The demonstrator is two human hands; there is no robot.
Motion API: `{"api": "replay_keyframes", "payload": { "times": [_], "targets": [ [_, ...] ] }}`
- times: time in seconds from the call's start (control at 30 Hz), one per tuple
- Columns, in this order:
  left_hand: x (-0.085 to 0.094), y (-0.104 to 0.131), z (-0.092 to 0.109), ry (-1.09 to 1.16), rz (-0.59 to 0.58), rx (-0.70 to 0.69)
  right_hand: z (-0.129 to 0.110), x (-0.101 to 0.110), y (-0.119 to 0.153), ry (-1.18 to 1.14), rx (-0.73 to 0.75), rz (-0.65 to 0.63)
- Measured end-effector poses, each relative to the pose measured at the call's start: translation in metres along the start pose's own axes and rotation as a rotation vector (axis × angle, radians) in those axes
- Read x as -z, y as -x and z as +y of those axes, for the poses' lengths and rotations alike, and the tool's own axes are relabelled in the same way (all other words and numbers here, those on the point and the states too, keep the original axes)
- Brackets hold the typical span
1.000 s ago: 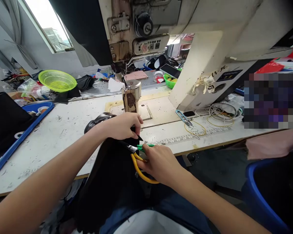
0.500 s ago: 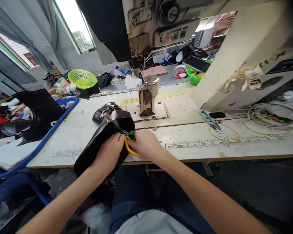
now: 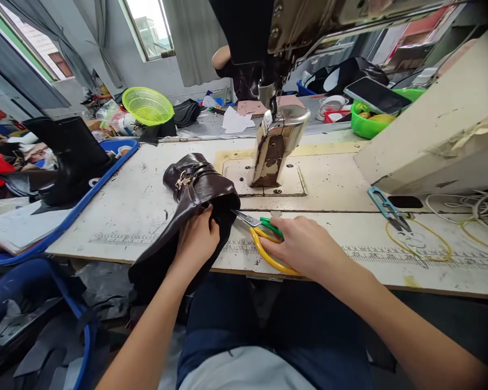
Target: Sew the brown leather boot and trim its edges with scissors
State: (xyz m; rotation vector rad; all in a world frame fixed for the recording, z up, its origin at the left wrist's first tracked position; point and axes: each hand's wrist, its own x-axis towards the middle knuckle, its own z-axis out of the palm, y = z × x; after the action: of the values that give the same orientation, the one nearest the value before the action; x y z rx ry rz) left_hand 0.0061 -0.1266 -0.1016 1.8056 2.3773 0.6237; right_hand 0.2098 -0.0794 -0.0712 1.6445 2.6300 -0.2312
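A dark brown leather boot piece (image 3: 211, 187) with straps and a gold buckle lies on the white sewing table, its opening facing right. My left hand (image 3: 197, 235) grips its edge near the opening, fingertips partly hidden in the dark folds. In my right hand (image 3: 295, 244) are scissors (image 3: 268, 254) with yellow and green handles, their blades pointing left and the tips at the boot piece's opening. Just behind stands the metal post (image 3: 274, 154) of the sewing machine, under its needle head.
Blue thread snips (image 3: 388, 208) and a yellow cord loop lie to the right. At the left, a blue tray (image 3: 81, 216) holds a black boot (image 3: 71, 157) and papers. Green baskets (image 3: 148, 106) stand behind. Part of a person's arm (image 3: 222, 57) shows beyond the machine.
My right hand has drawn the scissors to the right, away from my left hand, exposing the blades. My left hand has shifted slightly on the boot piece. The view has moved closer.
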Motion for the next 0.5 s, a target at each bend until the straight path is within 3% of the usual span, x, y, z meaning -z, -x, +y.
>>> {"api": "replay_keyframes", "payload": {
  "times": [0.13, 0.3, 0.5],
  "targets": [
    [-0.007, 0.0, -0.002, 0.175, 0.076, 0.093, 0.004, -0.001, 0.006, 0.036, 0.071, 0.033],
    [-0.011, 0.002, -0.002, 0.323, 0.158, 0.099, -0.003, -0.001, 0.018, 0.158, 0.071, 0.047],
    [-0.011, 0.002, -0.003, 0.404, 0.148, 0.076, -0.022, -0.003, 0.025, 0.198, 0.057, 0.041]
  ]
}}
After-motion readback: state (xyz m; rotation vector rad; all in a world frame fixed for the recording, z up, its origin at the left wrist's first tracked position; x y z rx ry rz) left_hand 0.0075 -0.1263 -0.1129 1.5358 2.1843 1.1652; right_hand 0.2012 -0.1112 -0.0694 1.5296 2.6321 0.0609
